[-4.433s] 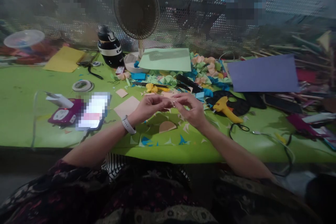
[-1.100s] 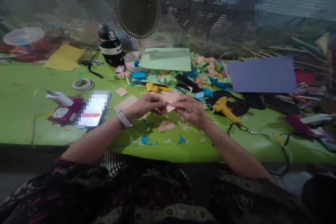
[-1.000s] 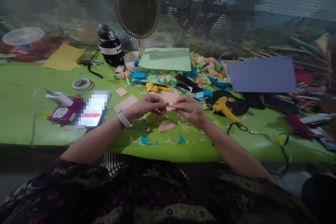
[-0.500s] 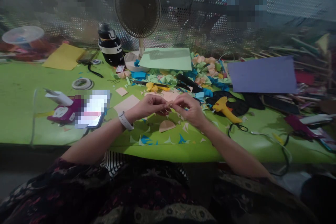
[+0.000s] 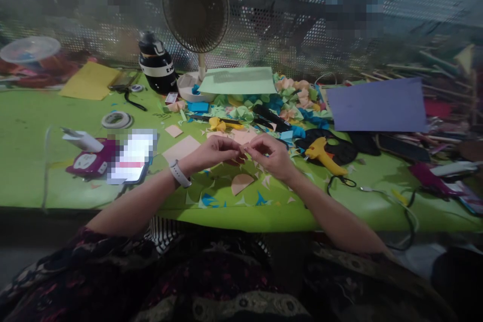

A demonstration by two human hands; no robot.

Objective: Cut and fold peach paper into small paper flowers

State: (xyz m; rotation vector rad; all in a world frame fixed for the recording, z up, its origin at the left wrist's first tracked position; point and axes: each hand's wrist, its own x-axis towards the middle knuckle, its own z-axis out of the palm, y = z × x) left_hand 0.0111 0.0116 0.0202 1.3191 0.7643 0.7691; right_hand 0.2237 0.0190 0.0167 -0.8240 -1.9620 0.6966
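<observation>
Pinched nearly closed, the grip of left hand (image 5: 216,153) and right hand (image 5: 273,157) held small peach paper (image 5: 244,148), both forearms (image 5: 139,200) slanting inward over counter (image 5: 241,222) front edge.

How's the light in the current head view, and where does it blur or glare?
Head view: dim overall; phone bright but pixelated; sticks at far right smeared; soft shadow across the pale green sheet; left hand and right hand clearer, the paper between them indistinct.
</observation>
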